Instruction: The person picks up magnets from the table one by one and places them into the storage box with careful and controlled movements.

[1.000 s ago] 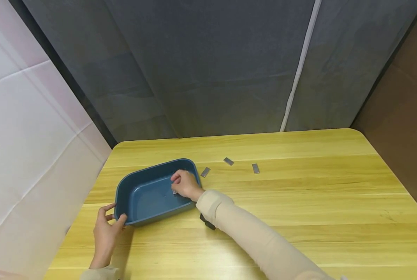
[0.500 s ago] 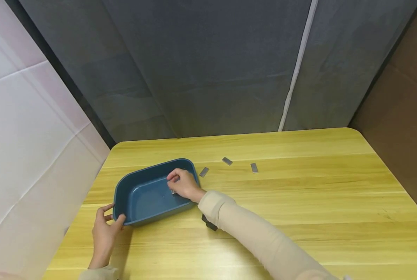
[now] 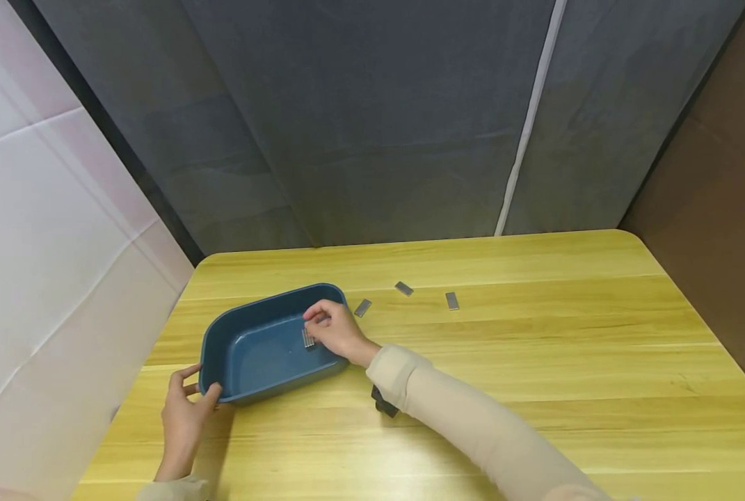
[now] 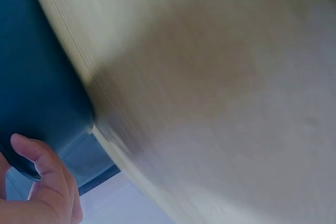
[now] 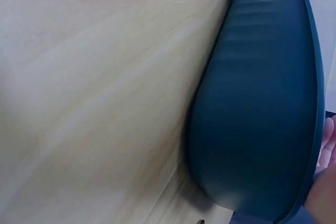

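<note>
A blue plastic bin stands on the table. My left hand grips its near left corner, thumb over the rim and fingers around the outside; the left wrist view also shows this hand on the rim. My right hand is over the right part of the bin, fingers loosely bent, and I see nothing held between them. Just below its fingertips, small silvery strips lie side by side on the bin's floor. In the right wrist view, the bin's side hides most of the right hand.
Three small flat grey rectangular pieces lie on the table right of the bin: a near one, a farther one and a rightmost one. A grey curtain hangs behind the wooden table.
My right hand has drawn slightly right, its fingers parting from the silvery strips, which show more fully on the bin's floor. My left hand keeps its grip on the bin.
</note>
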The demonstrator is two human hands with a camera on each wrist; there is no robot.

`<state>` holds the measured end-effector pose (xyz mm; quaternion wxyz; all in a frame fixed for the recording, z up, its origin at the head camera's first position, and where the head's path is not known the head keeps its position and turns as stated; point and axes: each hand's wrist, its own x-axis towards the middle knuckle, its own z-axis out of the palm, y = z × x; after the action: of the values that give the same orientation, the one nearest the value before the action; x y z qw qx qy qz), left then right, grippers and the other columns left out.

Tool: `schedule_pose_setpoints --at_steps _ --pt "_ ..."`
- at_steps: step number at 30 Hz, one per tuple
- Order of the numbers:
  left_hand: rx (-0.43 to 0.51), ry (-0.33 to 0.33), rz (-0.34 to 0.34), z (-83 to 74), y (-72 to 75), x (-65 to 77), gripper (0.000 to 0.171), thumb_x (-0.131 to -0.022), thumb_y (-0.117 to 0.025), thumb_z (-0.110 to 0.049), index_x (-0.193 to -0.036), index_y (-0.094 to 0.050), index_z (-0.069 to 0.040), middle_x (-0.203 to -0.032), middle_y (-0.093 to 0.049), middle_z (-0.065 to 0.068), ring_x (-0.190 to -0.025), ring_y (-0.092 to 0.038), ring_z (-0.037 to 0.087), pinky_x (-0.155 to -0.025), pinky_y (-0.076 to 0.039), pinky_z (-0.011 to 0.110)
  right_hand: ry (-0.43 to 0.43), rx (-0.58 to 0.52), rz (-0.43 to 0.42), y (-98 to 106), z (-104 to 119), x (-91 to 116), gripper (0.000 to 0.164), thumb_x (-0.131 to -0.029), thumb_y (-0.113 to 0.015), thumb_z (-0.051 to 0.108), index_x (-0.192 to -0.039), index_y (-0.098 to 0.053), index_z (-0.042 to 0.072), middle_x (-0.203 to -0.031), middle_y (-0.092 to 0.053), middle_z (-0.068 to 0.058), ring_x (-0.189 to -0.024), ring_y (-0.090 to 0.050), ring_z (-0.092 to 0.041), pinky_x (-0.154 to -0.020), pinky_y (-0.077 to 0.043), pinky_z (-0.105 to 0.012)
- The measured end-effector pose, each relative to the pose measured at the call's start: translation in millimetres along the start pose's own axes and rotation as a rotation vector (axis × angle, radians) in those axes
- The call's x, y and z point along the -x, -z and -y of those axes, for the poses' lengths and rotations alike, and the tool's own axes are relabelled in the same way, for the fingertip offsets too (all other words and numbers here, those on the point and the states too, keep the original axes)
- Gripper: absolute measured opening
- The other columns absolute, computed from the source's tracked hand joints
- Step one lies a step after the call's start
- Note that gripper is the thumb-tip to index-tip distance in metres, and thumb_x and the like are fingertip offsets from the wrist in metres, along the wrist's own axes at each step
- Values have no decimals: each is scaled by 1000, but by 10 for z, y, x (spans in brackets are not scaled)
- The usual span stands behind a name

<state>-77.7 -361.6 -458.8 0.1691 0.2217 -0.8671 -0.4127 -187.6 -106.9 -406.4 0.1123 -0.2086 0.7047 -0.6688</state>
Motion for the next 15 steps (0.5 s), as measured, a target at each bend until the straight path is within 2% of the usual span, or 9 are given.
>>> schedule_pose_setpoints --at_steps 3,6,9,12,15 --pt "19 -21 9 -120 34 55 46 -79 -55 -9 -122 -39 -3 -88 -49 16 -46 -58 13 -43 -49 19 -6 -18 -5 39 3 24 14 -83 -55 3 -96 -56 -4 -82 -55 -4 -73 -60 -25 -62 -52 -26" --pt "31 -22 11 -159 45 74 46 -78 -56 -9 -121 -40 -2 -85 -49 15 -45 -58 13 -40 -47 19 -18 -42 -7 91 52 73 15 -84 -55 2 -98 -56 -4 -83 -55 -6 -79 -59 -33 -63 -52 -24" --pt "10 -9 5 -93 26 44 47 -78 -56 -11 -121 -40 -4 -87 -51 15 -45 -58 11 -41 -47 19 -17 -52 -12 162 172 152 15 -84 -54 0 -97 -55 -6 -83 -55 -10 -81 -57 -40 -62 -51 -23" --pt "-16 7 -11 1 -1 -6 48 -77 -55 -12 -123 -40 -7 -90 -52 16 -46 -59 12 -43 -49 20 -12 -37 -25 236 287 219 15 -84 -53 -2 -97 -54 -9 -83 -56 -13 -78 -57 -38 -61 -51 -22" --pt "-13 15 -20 84 -21 -54 49 -77 -55 -13 -123 -41 -9 -91 -52 17 -47 -59 14 -45 -50 22 -14 -30 -35 304 297 234 15 -84 -53 -1 -97 -55 -8 -83 -56 -12 -77 -58 -35 -62 -51 -23"
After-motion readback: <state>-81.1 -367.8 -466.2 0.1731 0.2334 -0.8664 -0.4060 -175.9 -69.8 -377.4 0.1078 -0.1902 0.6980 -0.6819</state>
